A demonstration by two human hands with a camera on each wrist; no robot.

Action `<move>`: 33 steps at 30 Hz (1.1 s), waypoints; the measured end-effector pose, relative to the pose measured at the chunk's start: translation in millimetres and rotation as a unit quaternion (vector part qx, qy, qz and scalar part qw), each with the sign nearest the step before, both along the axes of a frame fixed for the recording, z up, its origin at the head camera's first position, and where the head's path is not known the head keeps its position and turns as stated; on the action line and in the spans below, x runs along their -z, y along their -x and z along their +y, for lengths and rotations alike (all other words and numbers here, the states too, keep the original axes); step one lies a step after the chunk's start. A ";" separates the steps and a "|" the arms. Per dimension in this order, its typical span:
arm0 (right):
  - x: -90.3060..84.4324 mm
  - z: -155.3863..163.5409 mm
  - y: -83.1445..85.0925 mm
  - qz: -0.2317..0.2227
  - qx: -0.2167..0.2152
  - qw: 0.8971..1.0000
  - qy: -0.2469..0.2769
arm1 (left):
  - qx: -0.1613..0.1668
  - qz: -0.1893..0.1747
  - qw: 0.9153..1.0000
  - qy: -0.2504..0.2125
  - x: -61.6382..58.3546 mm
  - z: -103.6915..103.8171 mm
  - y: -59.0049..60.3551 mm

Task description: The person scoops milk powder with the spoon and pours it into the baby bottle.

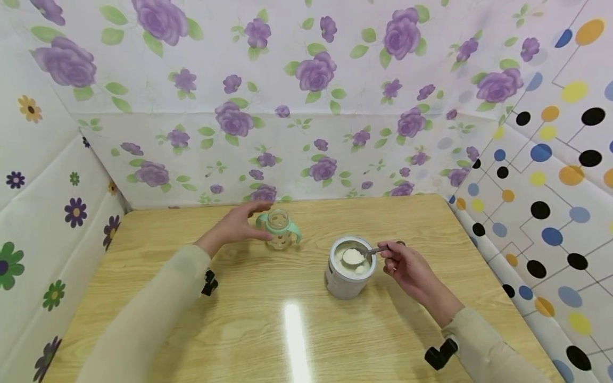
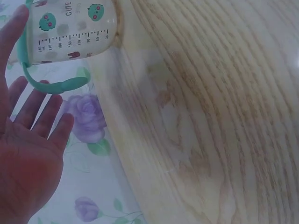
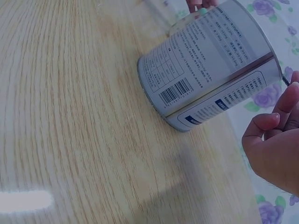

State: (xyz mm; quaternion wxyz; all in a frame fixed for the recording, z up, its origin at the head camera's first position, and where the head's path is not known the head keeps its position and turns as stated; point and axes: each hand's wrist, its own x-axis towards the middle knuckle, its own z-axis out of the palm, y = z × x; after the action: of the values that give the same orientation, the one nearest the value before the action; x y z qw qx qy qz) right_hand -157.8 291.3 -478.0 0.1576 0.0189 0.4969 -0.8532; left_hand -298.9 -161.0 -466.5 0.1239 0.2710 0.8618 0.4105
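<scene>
Left hand (image 1: pixel 235 223) fingers spread beside clear mint-handled bottle (image 1: pixel 279 230), right hand (image 1: pixel 408 268) pinching metal spoon (image 1: pixel 366 252) of powder over round tin (image 1: pixel 348 268)

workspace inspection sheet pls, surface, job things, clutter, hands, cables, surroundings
surface: wooden table, pale grain, with a bright glare streak near the front edge
job's things: open powder can upright on the table; spoon heaped with white powder over the can's mouth; clear baby bottle with mint-green handles, upright and uncapped
clutter: nothing seen
grippers: left hand open, fingers straight beside the bottle, contact unclear; right hand pinches the spoon's handle
cables: nothing seen; black wrist mounts show at both sleeves
surroundings: floral sheets with purple roses behind, flower print at left, dotted sheet at right
</scene>
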 end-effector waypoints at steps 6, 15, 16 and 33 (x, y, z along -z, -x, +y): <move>-1.0 -2.8 -0.5 -0.003 -0.010 1.000 0.006 | 0.014 -0.003 1.000 -0.010 11.4 1.9 5.4; -1.8 -5.8 -1.2 -0.002 -0.014 1.000 0.007 | -0.012 -0.024 0.999 -0.021 19.1 3.3 2.9; -1.8 -5.9 -1.2 -0.002 -0.012 1.000 0.006 | -0.017 -0.024 0.999 -0.022 20.0 3.4 2.2; -1.0 -3.4 2.5 -0.004 -0.011 1.000 0.009 | -0.083 -0.024 0.992 -0.090 33.6 17.2 -16.6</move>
State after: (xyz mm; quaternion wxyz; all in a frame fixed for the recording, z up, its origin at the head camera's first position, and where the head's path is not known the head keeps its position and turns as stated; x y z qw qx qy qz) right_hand -160.3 287.9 -477.1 0.1690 0.0158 0.4886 -0.8558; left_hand -282.3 -143.7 -500.1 0.0851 0.1991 0.8375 0.5017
